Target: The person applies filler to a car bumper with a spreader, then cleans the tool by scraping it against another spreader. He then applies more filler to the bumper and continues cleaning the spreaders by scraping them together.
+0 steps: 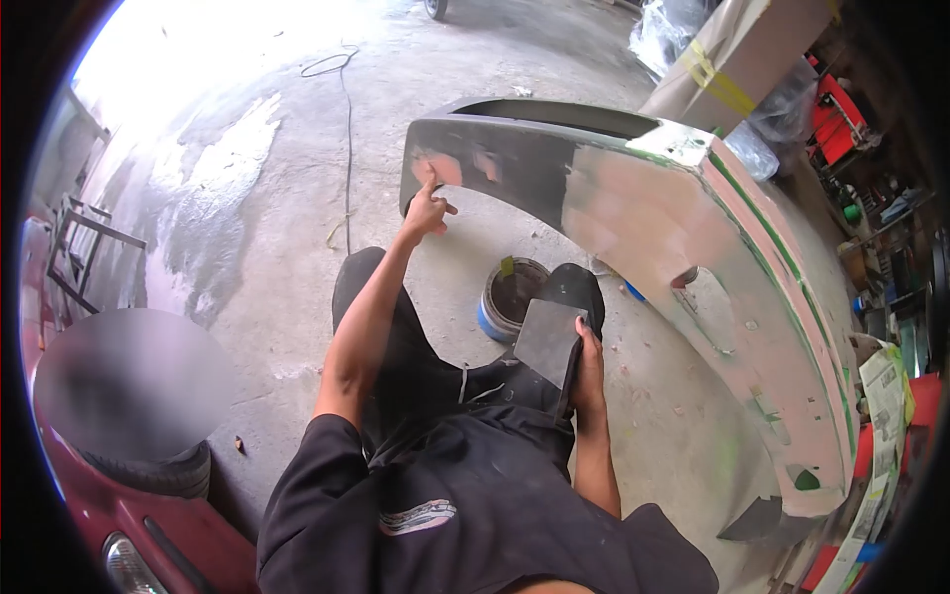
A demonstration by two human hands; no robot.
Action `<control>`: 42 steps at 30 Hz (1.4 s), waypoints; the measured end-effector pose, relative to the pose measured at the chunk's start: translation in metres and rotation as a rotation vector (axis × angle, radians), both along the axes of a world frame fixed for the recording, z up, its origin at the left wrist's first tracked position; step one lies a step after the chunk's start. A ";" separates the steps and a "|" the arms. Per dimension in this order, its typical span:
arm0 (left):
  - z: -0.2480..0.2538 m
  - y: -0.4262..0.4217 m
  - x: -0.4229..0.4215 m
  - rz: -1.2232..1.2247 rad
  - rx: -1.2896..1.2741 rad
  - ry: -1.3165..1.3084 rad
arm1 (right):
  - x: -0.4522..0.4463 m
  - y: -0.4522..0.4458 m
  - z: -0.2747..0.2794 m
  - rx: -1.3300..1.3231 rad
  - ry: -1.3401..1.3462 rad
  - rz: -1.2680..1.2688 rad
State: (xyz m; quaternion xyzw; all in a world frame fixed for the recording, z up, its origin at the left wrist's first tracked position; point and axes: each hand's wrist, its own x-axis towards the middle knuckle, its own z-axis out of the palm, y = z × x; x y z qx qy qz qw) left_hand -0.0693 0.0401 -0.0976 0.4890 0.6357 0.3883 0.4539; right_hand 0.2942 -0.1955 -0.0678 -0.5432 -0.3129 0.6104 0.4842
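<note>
A long curved car bumper (643, 213), dark at its left end and coated pinkish beige with green edges elsewhere, lies in front of me. My left hand (427, 212) reaches to its dark left end, index finger extended onto a pink patch (440, 167), other fingers partly bent, holding nothing visible. In my right hand (590, 368) is a grey rectangular sheet (546, 342), gripped at its right edge over my right thigh. A bucket (489, 319) with a blue band and dark contents stands between my knees, a small yellowish piece (507, 265) at its rim.
A dark cable (348, 148) runs along the concrete floor at the left. A metal frame (99, 233) and a dark red car (188, 540) with a tyre (163, 470) are at the left. Wrapped parts (727, 59) and cluttered shelves (881, 228) line the right.
</note>
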 end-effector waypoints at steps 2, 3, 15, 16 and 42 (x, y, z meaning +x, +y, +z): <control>0.009 -0.002 -0.006 0.007 -0.002 0.009 | -0.001 0.015 -0.015 -0.048 -0.067 0.010; 0.001 0.000 -0.010 0.025 0.028 -0.058 | -0.013 0.012 0.000 -0.037 -0.170 -0.049; 0.037 -0.146 0.023 -0.590 -0.104 -0.558 | -0.082 0.044 0.002 0.180 -0.295 0.090; 0.028 -0.151 0.021 -0.630 -0.136 -0.417 | -0.090 0.054 0.001 0.236 -0.377 0.149; 0.017 -0.234 -0.011 -0.005 0.157 -0.828 | -0.119 0.078 -0.066 0.721 -0.597 0.230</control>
